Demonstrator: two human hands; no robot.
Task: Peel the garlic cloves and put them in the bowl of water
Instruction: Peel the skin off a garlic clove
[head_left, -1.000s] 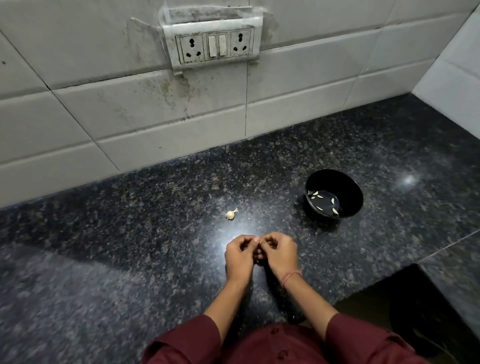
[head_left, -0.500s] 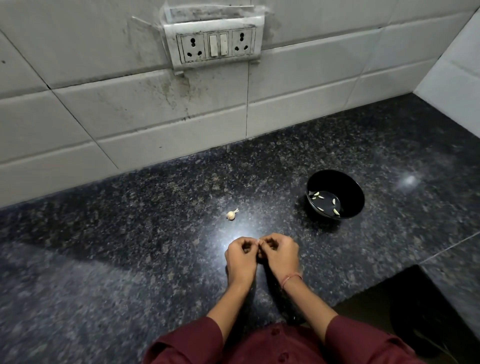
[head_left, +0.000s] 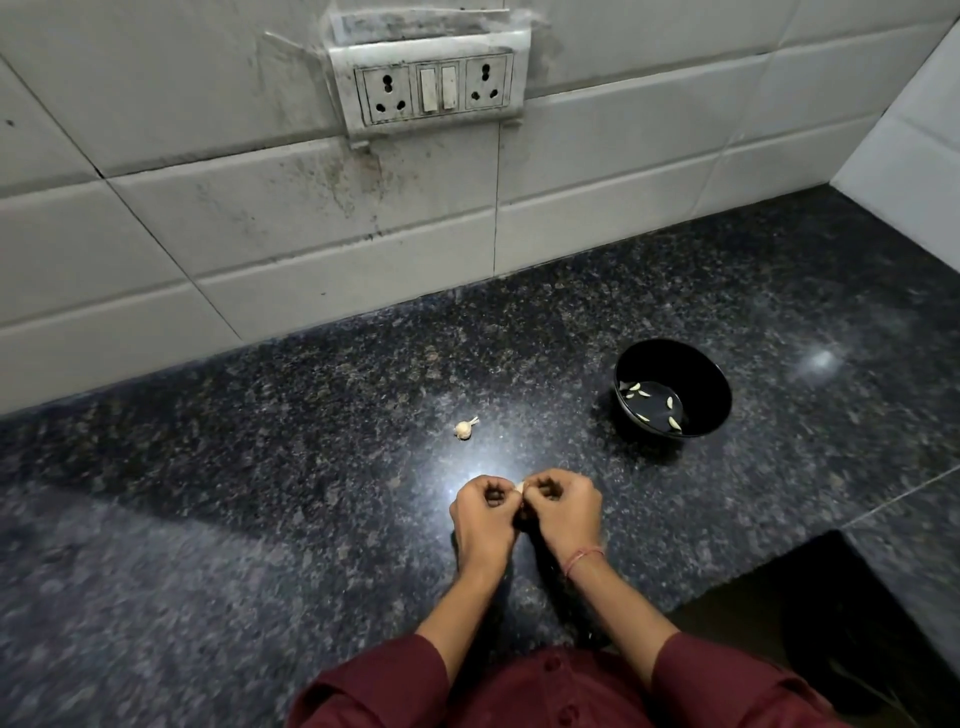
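Observation:
My left hand (head_left: 484, 517) and my right hand (head_left: 563, 512) meet knuckle to knuckle over the dark granite counter (head_left: 260, 519). Their curled fingers pinch a small pale garlic clove (head_left: 519, 487), of which only a sliver shows between the fingertips. A black bowl (head_left: 696, 364) of water stands to the right and farther back, with several peeled cloves (head_left: 635, 388) floating in it. A small garlic piece with a stem (head_left: 464, 428) lies alone on the counter, behind and left of my hands.
White wall tiles rise behind the counter, with a double socket and switch plate (head_left: 434, 85). A second wall (head_left: 909, 156) closes the right side. The counter edge steps back at the lower right beside a dark gap (head_left: 831, 623).
Both hands stay together in nearly the same place, their fingers working at the clove. The bowl and the loose garlic piece have not moved.

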